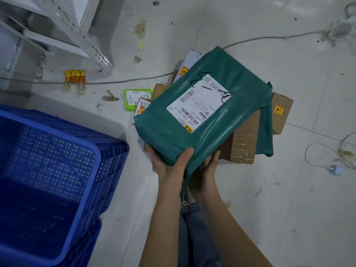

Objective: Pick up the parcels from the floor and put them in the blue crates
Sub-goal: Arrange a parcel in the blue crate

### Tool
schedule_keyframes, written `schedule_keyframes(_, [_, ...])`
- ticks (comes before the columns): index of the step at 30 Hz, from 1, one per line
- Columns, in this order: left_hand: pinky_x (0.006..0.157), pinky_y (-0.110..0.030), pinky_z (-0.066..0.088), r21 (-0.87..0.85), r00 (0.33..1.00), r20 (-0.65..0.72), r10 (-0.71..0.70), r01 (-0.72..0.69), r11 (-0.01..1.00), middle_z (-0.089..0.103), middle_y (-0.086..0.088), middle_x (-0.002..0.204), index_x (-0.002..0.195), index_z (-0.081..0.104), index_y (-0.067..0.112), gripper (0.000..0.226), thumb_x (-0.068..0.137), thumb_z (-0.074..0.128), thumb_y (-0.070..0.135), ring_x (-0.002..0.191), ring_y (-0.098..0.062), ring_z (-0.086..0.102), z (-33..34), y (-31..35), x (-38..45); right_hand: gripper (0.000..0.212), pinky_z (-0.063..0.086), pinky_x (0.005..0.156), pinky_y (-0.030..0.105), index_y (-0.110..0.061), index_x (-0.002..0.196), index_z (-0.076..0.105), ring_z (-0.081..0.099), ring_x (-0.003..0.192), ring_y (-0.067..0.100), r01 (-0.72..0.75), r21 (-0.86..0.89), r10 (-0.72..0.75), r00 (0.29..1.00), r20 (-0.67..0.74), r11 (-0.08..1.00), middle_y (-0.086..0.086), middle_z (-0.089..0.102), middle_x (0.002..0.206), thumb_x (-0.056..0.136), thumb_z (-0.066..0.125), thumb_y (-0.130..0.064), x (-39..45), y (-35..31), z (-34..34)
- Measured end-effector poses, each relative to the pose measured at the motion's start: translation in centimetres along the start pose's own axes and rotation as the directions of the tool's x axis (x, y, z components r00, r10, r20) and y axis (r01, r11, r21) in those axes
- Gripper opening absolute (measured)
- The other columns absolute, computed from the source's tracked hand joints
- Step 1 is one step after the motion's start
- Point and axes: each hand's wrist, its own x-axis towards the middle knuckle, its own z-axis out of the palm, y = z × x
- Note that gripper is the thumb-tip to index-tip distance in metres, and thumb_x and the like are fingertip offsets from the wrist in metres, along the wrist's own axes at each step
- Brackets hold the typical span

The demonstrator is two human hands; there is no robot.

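A large green plastic parcel [221,89] with a white shipping label is lifted above the floor, held at its near edge. My left hand [169,164] grips that edge, thumb on top and fingers underneath. My right hand [209,166] supports it from below, fingers mostly hidden under the bag. Below the parcel lie cardboard boxes [243,145], a second brown box [282,110], a white parcel [189,60] and a small lime-green packet [134,99]. A blue perforated crate [63,135] stands at the left, its inside bare where visible.
A white metal shelf frame [84,37] rises at the upper left. A grey cable [115,81] runs across the tiled floor, and a white cord with a plug [334,169] lies at the right. Yellow stickers [74,76] and scraps litter the floor.
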Motion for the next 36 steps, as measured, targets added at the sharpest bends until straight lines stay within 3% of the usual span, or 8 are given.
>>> schedule_keyframes(6, [0.079,-0.018,0.054,-0.264,0.983,0.178,0.038,0.011,0.964,0.063,0.011,0.126,0.141,0.036,0.034,0.092,0.057,0.074,0.031,0.113,-0.008,0.062,-2.0,0.5,-1.1,0.11,0.028,0.115,0.047,-0.026,0.142,0.04,0.043,0.134,0.022,0.065,-0.088,-0.046,0.977,0.207,0.994,0.0,0.047,0.145,0.051,0.064,-0.081,0.8,-0.4,-0.5])
schedule_keyframes(13, [0.071,-0.032,0.059,-0.482,0.969,0.245,-0.022,0.142,0.865,0.072,-0.001,0.108,0.127,0.056,0.014,0.088,0.044,0.086,0.015,0.091,-0.016,0.071,-3.8,2.7,-0.3,0.066,0.027,0.114,0.051,-0.014,0.143,0.038,0.039,0.136,0.03,0.059,-0.054,-0.042,0.963,0.267,0.997,0.01,0.041,0.148,0.092,0.038,-0.055,0.0,-2.7,1.1])
schedule_keyframes(16, [0.073,-0.037,0.059,-0.636,0.957,0.279,0.076,0.125,0.761,0.072,-0.005,0.107,0.1,0.074,0.018,0.074,0.028,0.091,0.021,0.092,-0.02,0.071,-5.0,3.2,-0.4,0.072,0.03,0.11,0.05,-0.003,0.141,0.034,0.04,0.129,0.03,0.111,-0.067,-0.076,0.918,0.389,0.992,0.014,0.041,0.144,0.086,0.057,-0.045,-1.3,-5.0,1.9])
schedule_keyframes(20, [0.08,-0.039,0.058,-0.733,0.947,0.286,0.147,0.117,0.67,0.072,-0.005,0.105,0.095,0.076,0.017,0.066,0.03,0.087,0.017,0.094,-0.021,0.07,-5.0,4.0,-0.2,0.032,0.047,0.099,0.044,-0.012,0.122,0.051,0.065,0.102,0.019,0.325,-0.369,-0.218,0.928,0.304,0.871,0.001,0.067,0.111,0.102,0.027,-0.019,-3.7,-10.6,2.6])
schedule_keyframes(23, [0.089,-0.041,0.055,-0.7,0.913,0.343,0.222,0.091,0.709,0.069,-0.007,0.113,0.107,0.071,0.014,0.066,0.042,0.081,0.018,0.102,-0.024,0.066,-4.5,5.5,0.0,0.052,0.044,0.099,0.051,-0.023,0.13,0.055,0.058,0.12,0.024,0.435,-0.094,-0.414,0.892,0.184,0.895,0.001,0.062,0.128,0.096,0.027,-0.049,-6.5,-18.1,2.8])
schedule_keyframes(27, [0.084,-0.041,0.055,-0.597,0.89,0.37,0.267,0.008,0.802,0.061,-0.013,0.125,0.132,0.048,0.007,0.088,0.05,0.078,0.013,0.11,-0.028,0.062,-4.4,6.9,1.5,0.065,0.051,0.093,0.049,-0.034,0.123,0.06,0.056,0.123,0.02,0.715,-0.25,-0.595,0.688,0.415,0.653,-0.003,0.058,0.134,0.102,-0.001,-0.036,-10.5,-26.2,5.3])
schedule_keyframes(31, [0.102,-0.045,0.043,-0.476,0.91,0.338,0.239,-0.054,0.878,0.051,-0.014,0.14,0.142,0.038,0.011,0.077,0.067,0.057,0.003,0.127,-0.032,0.05,-4.4,7.3,2.8,0.035,0.048,0.098,0.043,-0.026,0.133,0.048,0.053,0.112,0.014,0.582,-0.759,-0.478,0.776,0.411,0.293,-0.003,0.048,0.133,0.1,0.035,-0.025,-9.7,-25.2,9.7])
schedule_keyframes(36, [0.092,-0.045,0.048,-0.337,0.945,0.261,0.197,-0.102,0.936,0.061,-0.013,0.127,0.135,0.048,0.014,0.068,0.068,0.047,0.004,0.114,-0.03,0.058,-7.5,7.0,1.8,0.096,0.046,0.099,0.039,-0.032,0.148,0.015,0.048,0.122,0.016,0.521,-0.805,-0.524,0.787,0.325,0.284,-0.006,0.038,0.134,0.068,0.06,-0.059,-9.1,-19.4,7.1])
